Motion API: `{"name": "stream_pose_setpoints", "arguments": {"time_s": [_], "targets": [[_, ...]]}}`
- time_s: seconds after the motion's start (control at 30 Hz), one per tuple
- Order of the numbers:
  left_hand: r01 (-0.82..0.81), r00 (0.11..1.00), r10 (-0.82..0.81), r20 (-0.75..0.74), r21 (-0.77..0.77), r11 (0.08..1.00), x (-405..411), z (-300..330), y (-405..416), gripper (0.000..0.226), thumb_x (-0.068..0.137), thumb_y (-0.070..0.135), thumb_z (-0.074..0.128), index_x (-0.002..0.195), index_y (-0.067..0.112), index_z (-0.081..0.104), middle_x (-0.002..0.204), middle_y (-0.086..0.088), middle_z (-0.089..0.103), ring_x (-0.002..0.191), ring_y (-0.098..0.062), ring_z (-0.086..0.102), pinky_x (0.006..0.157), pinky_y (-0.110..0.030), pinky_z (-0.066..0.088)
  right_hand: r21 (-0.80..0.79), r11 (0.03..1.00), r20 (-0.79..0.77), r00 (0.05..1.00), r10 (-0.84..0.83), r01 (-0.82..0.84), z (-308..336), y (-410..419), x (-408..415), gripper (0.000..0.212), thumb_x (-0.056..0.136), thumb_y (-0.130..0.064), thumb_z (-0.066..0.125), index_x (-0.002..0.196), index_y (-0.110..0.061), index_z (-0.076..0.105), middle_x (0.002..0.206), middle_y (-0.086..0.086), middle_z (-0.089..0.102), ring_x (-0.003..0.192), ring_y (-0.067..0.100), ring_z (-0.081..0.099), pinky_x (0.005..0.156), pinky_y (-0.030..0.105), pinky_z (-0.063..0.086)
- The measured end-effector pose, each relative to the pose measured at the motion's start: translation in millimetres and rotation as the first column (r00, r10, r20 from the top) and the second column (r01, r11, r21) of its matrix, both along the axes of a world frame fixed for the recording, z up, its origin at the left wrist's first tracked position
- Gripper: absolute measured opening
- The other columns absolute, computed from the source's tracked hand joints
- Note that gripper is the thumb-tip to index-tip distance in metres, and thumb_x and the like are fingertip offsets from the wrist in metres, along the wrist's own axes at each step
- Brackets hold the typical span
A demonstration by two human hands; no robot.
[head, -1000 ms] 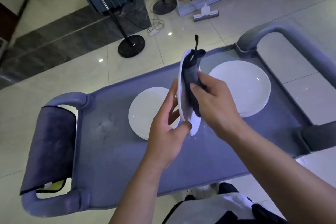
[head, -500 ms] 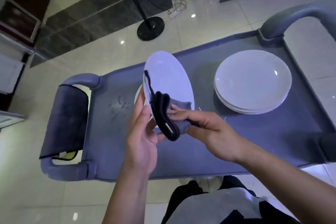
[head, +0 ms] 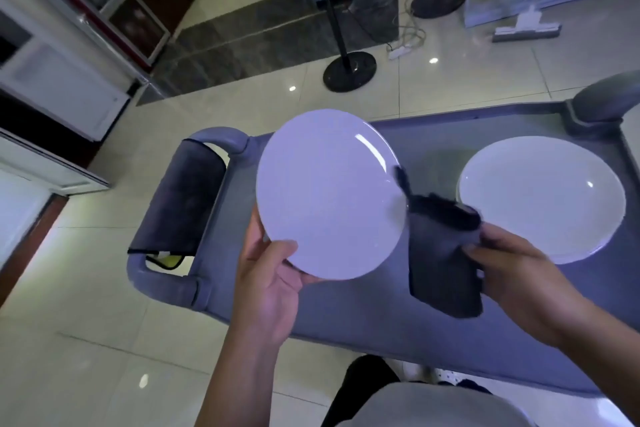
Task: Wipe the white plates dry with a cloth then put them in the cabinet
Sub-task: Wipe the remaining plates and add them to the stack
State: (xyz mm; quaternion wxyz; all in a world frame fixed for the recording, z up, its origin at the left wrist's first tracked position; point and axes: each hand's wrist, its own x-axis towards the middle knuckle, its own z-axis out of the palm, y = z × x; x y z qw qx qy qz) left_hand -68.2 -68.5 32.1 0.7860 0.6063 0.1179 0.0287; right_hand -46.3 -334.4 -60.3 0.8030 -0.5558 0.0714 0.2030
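A: Obs. 1, left hand (head: 268, 282). State?

B: Clamped on a white plate (head: 329, 194). Thumb lies over the near rim, fingers curl beneath it. The plate is lifted clear of the worktop (head: 398, 315), its face tilted up toward the camera, above the worktop's left part.

A: Right hand (head: 519, 274)?

B: Pinching a dark cloth (head: 443, 260) between thumb and fingers. The cloth hangs folded just beside the held plate's right edge; whether it touches the rim I cannot tell. A thin loop on the cloth sticks up across that edge.

A: Other plates?

B: A stack of white plates (head: 542, 199) rests toward the worktop's right end, nearer the far edge. The count is unclear; only the top plate shows fully.

A: The carrier itself?

B: A grey-blue cart top with curved handles at both ends. A dark towel (head: 180, 198) is draped over the left-end handle.

A: Storage?

B: A cabinet (head: 69, 94) with pale doors stands at the room's left side, well apart from the cart. Its contents are not visible.
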Motion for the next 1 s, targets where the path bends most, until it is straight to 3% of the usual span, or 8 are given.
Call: {"name": "stream_pose_setpoints", "arguments": {"time_s": [0.23, 0.33, 0.43, 0.5, 0.57, 0.7, 0.83, 1.0], "targets": [[0.067, 0.996, -0.07, -0.058, -0.051, 0.996, -9, -7, -14, 0.068, 0.076, -0.003, 0.052, 0.127, 0.038, 0.068, 0.127, -0.001, 0.067, 0.11, -0.022, 0.066, 0.069, -0.046, 0.059, 0.196, 0.965, -0.195, 0.971, -0.136, 0.174, 31, -48, 6, 0.041, 0.094, -0.031, 0.053, 0.131, -0.017, 0.065, 0.129, 0.01, 0.069, 0.117, 0.029, 0.066, 0.096, 0.05, 0.048], [0.103, 0.992, -0.107, -0.072, -0.058, 0.993, -4, -5, -28, 0.064, 0.075, -0.004, 0.053, 0.12, 0.036, 0.072, 0.122, -0.002, 0.069, 0.106, -0.022, 0.067, 0.067, -0.042, 0.06, 0.119, 0.953, -0.026, 0.96, -0.277, 0.278, 64, -49, 20, 0.035, 0.093, -0.035, 0.059, 0.12, -0.016, 0.07, 0.12, 0.007, 0.073, 0.112, 0.022, 0.069, 0.086, 0.041, 0.052], [0.141, 0.988, -0.144, -0.064, -0.048, 0.989, 3, 2, -43, 0.063, 0.076, -0.004, 0.053, 0.121, 0.035, 0.071, 0.123, -0.002, 0.069, 0.106, -0.021, 0.067, 0.064, -0.039, 0.059, 0.062, 0.878, 0.326, 0.822, -0.467, 0.475, 104, -38, 27, 0.027, 0.086, -0.022, 0.071, 0.1, 0.001, 0.069, 0.083, 0.01, 0.061, 0.083, 0.013, 0.061, 0.079, 0.029, 0.048], [0.161, 0.985, -0.164, -0.058, -0.05, 0.986, 5, 5, -51, 0.063, 0.076, -0.003, 0.053, 0.123, 0.034, 0.07, 0.125, -0.002, 0.069, 0.107, -0.02, 0.066, 0.065, -0.037, 0.059, -0.035, 0.881, 0.632, 0.693, -0.346, 0.471, 124, -22, 28, 0.028, 0.089, -0.011, 0.071, 0.114, 0.001, 0.067, 0.086, 0.01, 0.058, 0.085, 0.009, 0.055, 0.085, 0.027, 0.046], [0.184, 0.981, -0.188, -0.054, -0.071, 0.98, 4, 7, -59, 0.062, 0.074, -0.004, 0.053, 0.122, 0.032, 0.071, 0.123, -0.004, 0.07, 0.106, -0.021, 0.066, 0.07, -0.036, 0.059, -0.309, 0.831, 0.811, 0.585, -0.023, 0.462, 119, 1, 33, 0.049, 0.089, -0.02, 0.066, 0.138, -0.019, 0.058, 0.129, -0.006, 0.062, 0.126, 0.005, 0.052, 0.112, 0.036, 0.032], [0.219, 0.972, -0.227, -0.052, -0.137, 0.966, -6, 6, -74, 0.072, 0.063, -0.003, 0.061, 0.128, 0.027, 0.069, 0.13, -0.007, 0.069, 0.111, -0.025, 0.067, 0.079, -0.039, 0.059, -0.6, 0.688, 0.755, 0.573, 0.318, 0.408, 74, 40, 36, 0.063, 0.094, -0.045, 0.043, 0.155, -0.039, 0.031, 0.166, -0.014, 0.019, 0.155, 0.008, 0.002, 0.121, 0.051, -0.007], [0.184, 0.975, -0.195, -0.109, -0.1, 0.978, -22, -1, -68, 0.075, 0.063, -0.001, 0.057, 0.129, 0.033, 0.069, 0.129, -0.009, 0.07, 0.111, -0.028, 0.069, 0.066, -0.043, 0.06, -0.562, 0.806, 0.682, 0.655, 0.325, 0.185, 33, 47, 21, 0.054, 0.099, -0.043, 0.051, 0.151, -0.046, 0.035, 0.163, -0.022, 0.019, 0.152, -0.004, -0.002, 0.122, 0.049, -0.009], [0.089, 0.988, -0.097, -0.122, -0.071, 0.994, -26, -7, -49, 0.076, 0.067, -0.001, 0.052, 0.135, 0.03, 0.062, 0.131, -0.012, 0.067, 0.11, -0.036, 0.067, 0.075, -0.063, 0.056, -0.541, 0.837, 0.592, 0.674, 0.443, -0.075, -2, 35, -19, 0.05, 0.096, -0.051, 0.054, 0.144, -0.05, 0.043, 0.158, -0.033, 0.022, 0.15, -0.009, 0.003, 0.122, 0.035, -0.013]]}}
